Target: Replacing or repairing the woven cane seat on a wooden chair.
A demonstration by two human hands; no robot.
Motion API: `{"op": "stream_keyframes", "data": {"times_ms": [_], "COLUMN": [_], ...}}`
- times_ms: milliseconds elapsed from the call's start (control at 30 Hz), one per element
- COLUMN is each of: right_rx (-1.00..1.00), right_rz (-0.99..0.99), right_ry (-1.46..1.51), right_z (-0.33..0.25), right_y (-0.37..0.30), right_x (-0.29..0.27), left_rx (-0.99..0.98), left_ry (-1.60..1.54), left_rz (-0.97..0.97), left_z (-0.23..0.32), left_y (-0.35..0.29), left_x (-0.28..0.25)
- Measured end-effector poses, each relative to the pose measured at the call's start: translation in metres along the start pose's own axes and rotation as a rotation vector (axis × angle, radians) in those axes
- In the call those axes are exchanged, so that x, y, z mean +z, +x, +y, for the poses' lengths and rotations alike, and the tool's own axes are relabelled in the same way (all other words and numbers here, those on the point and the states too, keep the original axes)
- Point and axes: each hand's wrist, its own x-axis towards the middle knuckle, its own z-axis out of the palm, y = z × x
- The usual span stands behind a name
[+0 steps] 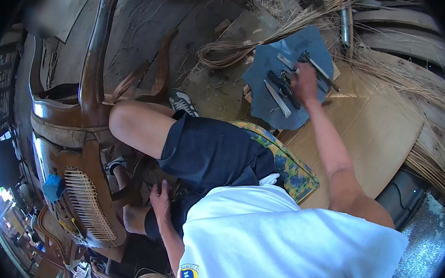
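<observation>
My right hand is over a jagged blue-grey sheet, fingers curled down among hand tools; the fingertips are hidden, so I cannot tell if they grip anything. Beside it are a black-handled tool, a pale pointed blade, a short flat metal piece and a long thin tool with a dark end. Low beside my leg hangs my left hand, fingers apart, with nothing visible in it. On my left lies a tipped wooden chair, legs upward, with a row of pale cane strands across its frame.
Bundled cane strips trail beyond the sheet and along the right. Cardboard lies under my right arm. A patterned yellow-blue cushion is beside my thigh. Blue cloth rests on the chair. Curved wooden parts lie far right.
</observation>
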Motion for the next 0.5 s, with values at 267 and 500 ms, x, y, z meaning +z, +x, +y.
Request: {"op": "stream_keyframes", "data": {"times_ms": [267, 500], "right_rx": [-0.692, -0.751], "right_rz": [-0.439, -0.932], "right_ry": [-0.09, -0.375], "right_z": [-0.098, -0.142], "right_y": [-0.039, 0.014], "right_x": [0.103, 0.103], "left_rx": [0.011, -0.087], "left_ry": [-0.044, -0.132], "left_rz": [-0.007, 0.107], "left_z": [0.008, -0.008], "left_y": [0.008, 0.002], "left_x": [0.01, -0.005]}}
